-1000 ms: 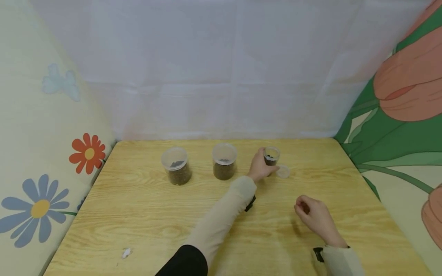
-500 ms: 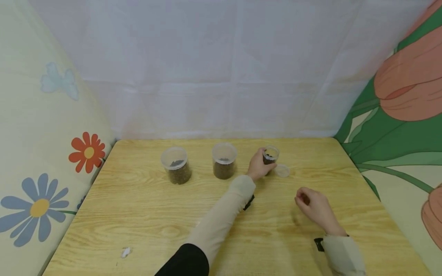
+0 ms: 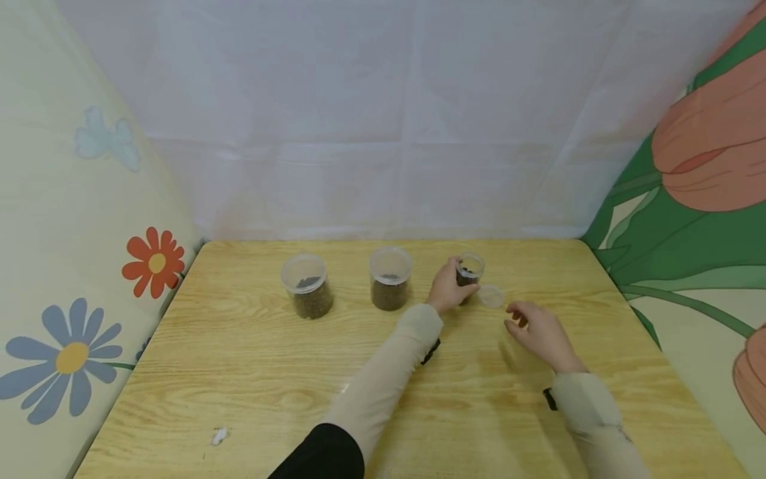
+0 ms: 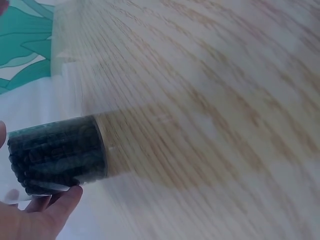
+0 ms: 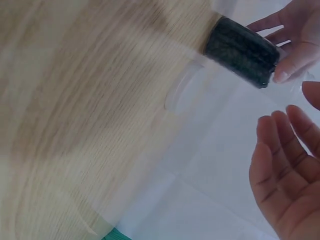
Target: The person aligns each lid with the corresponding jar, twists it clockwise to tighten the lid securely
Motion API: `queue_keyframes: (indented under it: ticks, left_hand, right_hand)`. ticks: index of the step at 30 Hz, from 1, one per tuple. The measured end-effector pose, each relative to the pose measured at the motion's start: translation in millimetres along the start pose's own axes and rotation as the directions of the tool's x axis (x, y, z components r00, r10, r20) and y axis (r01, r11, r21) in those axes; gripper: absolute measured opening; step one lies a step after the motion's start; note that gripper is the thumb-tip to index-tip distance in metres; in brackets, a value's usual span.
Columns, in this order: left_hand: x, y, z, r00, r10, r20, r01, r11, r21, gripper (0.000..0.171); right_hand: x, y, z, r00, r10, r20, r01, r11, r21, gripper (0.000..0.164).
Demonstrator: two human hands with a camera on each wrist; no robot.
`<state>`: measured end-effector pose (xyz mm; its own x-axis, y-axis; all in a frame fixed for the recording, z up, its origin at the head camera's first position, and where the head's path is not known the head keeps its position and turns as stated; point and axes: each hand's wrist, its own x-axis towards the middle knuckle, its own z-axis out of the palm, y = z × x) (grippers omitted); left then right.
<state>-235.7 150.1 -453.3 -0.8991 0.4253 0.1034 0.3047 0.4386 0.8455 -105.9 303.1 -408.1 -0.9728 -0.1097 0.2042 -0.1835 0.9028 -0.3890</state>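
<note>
My left hand (image 3: pixel 447 289) grips a small clear jar (image 4: pixel 62 155) from its left side. Dark, bean-like pieces fill the lower part of this jar, which is upright and uncovered. Flat on the table just to its right lies a round clear lid (image 3: pixel 491 297), seen edge-on as a pale disc in the right wrist view. The right hand (image 3: pixel 541 332) hovers near the lid, to its lower right, holding nothing. In the right wrist view its fingers (image 5: pixel 286 137) are loosely bent and the palm shows.
Two larger clear jars stand left of my left hand: a middle jar (image 3: pixel 389 293) and a left jar (image 3: pixel 311 301), each partly filled with brown contents. The wooden table (image 3: pixel 269 386) meets a white cloth (image 3: pixel 299 133) behind. A small white mark (image 3: pixel 219 436) shows at front left.
My right hand has moved forward toward the lid, and its fingers have parted from a tighter curl. The left hand keeps its grip on the small jar, which has barely moved.
</note>
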Motion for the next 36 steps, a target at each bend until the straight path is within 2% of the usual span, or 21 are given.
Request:
queue_keyframes:
  ticks: [8, 18, 24, 30, 36]
  left_hand:
    - [0.3, -0.9, -1.1, 1.000, 0.001, 0.003, -0.001, 1.000, -0.003, 0.064]
    - [1.5, -0.3, -1.1, 1.000, 0.023, -0.005, -0.023, 0.999, 0.037, 0.064]
    - [-0.6, 1.7, -2.6, 1.000, 0.015, 0.016, -0.016, 0.999, 0.032, 0.064]
    - [-0.2, -0.8, -0.7, 0.999, 0.042, 0.002, -0.042, 0.998, 0.040, 0.063]
    - [0.6, -4.4, 1.6, 0.999, 0.043, 0.001, -0.043, 0.998, 0.042, 0.063]
  right_hand:
    - [29.1, 10.0, 8.8, 0.996, 0.056, 0.073, -0.054, 0.998, -0.031, 0.033]
    - [58.6, 24.3, 22.7, 0.985, 0.100, 0.140, -0.092, 0.994, -0.063, 0.041]
    - [68.0, 32.2, 33.1, 0.972, 0.143, 0.187, -0.132, 0.989, -0.074, 0.046]
    - [72.5, 39.5, 42.4, 0.964, 0.154, 0.218, -0.135, 0.986, -0.101, 0.054]
    - [75.0, 45.4, 50.2, 0.965, 0.160, 0.207, -0.139, 0.984, -0.113, 0.053]
